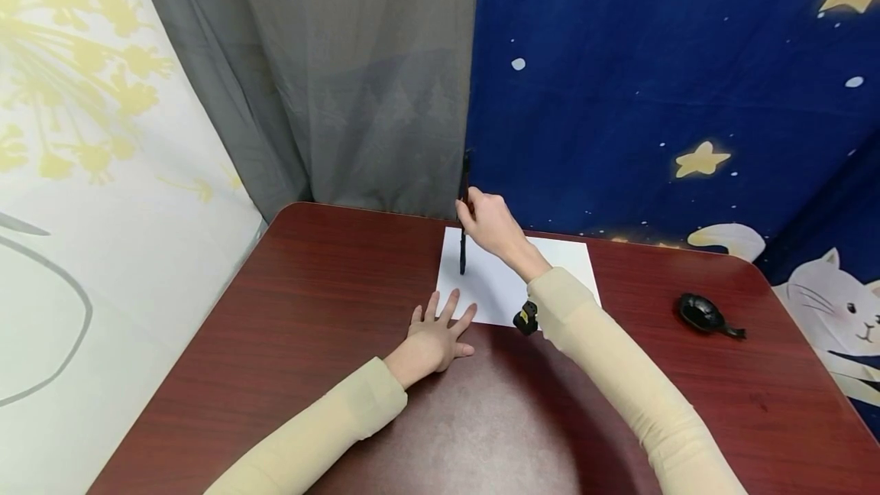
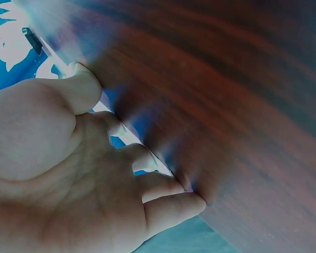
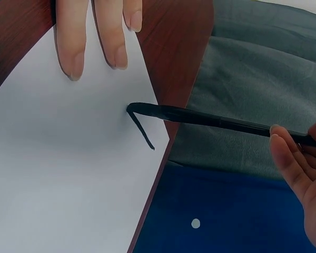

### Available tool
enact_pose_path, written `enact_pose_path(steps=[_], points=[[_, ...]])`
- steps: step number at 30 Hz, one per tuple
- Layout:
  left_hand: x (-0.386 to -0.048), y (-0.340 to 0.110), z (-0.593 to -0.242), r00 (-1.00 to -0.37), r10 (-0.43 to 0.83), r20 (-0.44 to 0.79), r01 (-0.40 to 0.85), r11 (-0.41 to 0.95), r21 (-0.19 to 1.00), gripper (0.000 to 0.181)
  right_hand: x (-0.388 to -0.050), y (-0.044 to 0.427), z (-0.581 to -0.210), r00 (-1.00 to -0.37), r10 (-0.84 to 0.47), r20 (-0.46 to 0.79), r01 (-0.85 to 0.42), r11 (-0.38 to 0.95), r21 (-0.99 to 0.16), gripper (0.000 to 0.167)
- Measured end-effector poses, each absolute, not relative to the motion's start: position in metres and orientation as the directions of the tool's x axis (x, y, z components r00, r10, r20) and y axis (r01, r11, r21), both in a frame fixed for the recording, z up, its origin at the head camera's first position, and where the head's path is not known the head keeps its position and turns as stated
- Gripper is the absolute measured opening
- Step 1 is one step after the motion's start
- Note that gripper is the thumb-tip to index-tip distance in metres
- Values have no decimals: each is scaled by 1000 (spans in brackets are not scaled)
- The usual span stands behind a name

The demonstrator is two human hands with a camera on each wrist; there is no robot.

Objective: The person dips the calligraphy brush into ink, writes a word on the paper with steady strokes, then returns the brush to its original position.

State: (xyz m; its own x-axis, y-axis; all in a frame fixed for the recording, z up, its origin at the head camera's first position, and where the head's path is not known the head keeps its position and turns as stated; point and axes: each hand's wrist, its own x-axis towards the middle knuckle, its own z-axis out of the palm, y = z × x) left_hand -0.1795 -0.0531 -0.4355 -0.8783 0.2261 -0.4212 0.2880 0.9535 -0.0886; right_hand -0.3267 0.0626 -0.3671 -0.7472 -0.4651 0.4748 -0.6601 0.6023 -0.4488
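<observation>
A white sheet of paper [image 1: 488, 285] lies near the table's far edge. The right hand [image 1: 493, 226] pinches a long black brush [image 3: 221, 122] by its upper shaft, its tip touching the paper. From the tip runs a short black stroke [image 3: 141, 129], seen in the right wrist view near a paper corner. The left hand [image 1: 433, 344] rests palm down with fingers spread, fingertips on the paper's near left edge. Its palm and fingers [image 2: 168, 211] show close up in the left wrist view.
A small black dish with a handle [image 1: 703, 314] stands on the dark red table [image 1: 330, 289] at the right. Grey [image 1: 371, 82] and blue [image 1: 619, 98] curtains hang behind the table's far edge. A pale patterned cloth [image 1: 124, 174] hangs at the left.
</observation>
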Motion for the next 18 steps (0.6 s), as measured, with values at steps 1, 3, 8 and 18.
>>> enact_pose_path(steps=[1, 3, 8, 18], points=[[-179, -53, -435, -878, 228, -420, 289, 954, -85, 68, -326, 62, -367, -747, -466, 474, -660, 600, -451, 24], [-179, -53, -433, -878, 228, -421, 284, 956, -73, 67, -326, 62, -367, -747, -468, 472, -661, 599, -452, 25], [-180, -54, -434, -878, 227, -421, 278, 959, -63, 67, -325, 62, -367, -752, -476, 456, -658, 593, -465, 25], [-179, -53, -434, -879, 228, -419, 287, 954, -83, 68, -326, 64, -362, -743, -465, 482, -665, 595, -451, 25]])
